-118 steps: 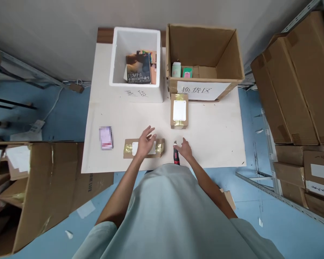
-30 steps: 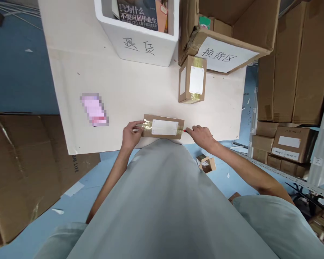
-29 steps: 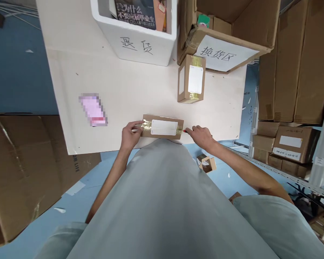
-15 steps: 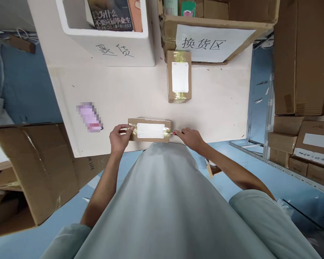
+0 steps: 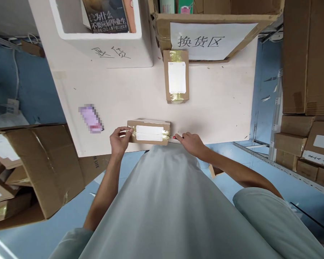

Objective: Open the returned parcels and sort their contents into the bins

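A small brown cardboard box [image 5: 149, 142] lies lengthwise at the table's near edge, with a white label and yellowish tape on top. A thin line runs along the label. My left hand [image 5: 120, 140] grips the box's left end, thumb on the top tape. My right hand [image 5: 191, 143], closed, is just off the right end. It holds a slim tool [image 5: 174, 137] with a red and black handle and a thin metal tip; the tip points left at the taped end. Whether it touches the tape, I cannot tell.
Beyond lies another taped box [image 5: 177, 77], against a large carton [image 5: 162, 30] with a paper sign. A white foam bin [image 5: 105, 39] holding books stands at the back left. A blurred purple phone-like item [image 5: 91, 118] lies on the left. Stacked cartons [image 5: 294, 126] line the right side.
The view has shifted slightly. The box's right end sits a little lower, and the tool's tip shows a bit more clear of it. Both hands keep their holds.
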`<state>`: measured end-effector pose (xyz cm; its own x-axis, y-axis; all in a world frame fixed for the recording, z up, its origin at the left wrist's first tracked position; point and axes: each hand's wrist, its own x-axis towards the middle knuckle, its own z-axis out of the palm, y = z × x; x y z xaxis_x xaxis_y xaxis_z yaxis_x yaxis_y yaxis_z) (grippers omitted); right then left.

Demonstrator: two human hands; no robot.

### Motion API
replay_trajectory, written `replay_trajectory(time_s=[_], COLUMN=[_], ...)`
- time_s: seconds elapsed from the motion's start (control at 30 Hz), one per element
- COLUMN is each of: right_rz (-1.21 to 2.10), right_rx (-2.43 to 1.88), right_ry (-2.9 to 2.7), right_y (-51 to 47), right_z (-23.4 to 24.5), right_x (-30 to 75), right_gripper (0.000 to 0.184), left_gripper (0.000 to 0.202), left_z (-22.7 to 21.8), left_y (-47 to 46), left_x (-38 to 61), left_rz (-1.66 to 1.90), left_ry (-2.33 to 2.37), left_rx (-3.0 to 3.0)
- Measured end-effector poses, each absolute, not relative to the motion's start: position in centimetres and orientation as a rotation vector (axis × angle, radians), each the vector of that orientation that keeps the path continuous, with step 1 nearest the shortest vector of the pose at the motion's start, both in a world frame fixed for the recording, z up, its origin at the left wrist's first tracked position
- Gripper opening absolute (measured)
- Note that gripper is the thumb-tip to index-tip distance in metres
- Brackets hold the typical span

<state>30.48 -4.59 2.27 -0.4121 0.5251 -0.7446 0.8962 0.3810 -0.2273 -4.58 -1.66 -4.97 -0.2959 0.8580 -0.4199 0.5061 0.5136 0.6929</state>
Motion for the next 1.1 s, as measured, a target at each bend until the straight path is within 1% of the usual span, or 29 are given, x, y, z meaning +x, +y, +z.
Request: replay_trajectory(time_s=[0.17,0.4,0.73,0.93,1.1], right_rz=[-0.836,-0.835,-1.012,-1.083,-1.033], right_rx=[1.197,1.279,1.41,1.519,1.698], right_ry=[2.087,2.147,2.387,2.446,2.453], right_y=[-5.5,-6.2,-6.5,-7.0,-6.4], right_z=[1.3,-0.7,-5.6,-5.6,-3.8], right_x=[31.9,33.7,34.0,28.7,22.8], right_gripper=[0.073,0.053,0.033,0.03,0.033], left_gripper=[0.033,0.032,0.031,0.034,0.031], left_z=[-5.1,-5.6,-5.6,-6.8,-8.0], left_y=[-2.3,-2.7,-2.1,-1.3,-0.5], left_x=[-4.0,-3.9,-5.0,-8.2,-11.5], left_rz=[0.599,0.611,0.625,0.689,0.705], left_ry=[1.951,1.928,1.849,1.805,1.827], left_rx=[1.082,1.07,1.107,1.024,1.01])
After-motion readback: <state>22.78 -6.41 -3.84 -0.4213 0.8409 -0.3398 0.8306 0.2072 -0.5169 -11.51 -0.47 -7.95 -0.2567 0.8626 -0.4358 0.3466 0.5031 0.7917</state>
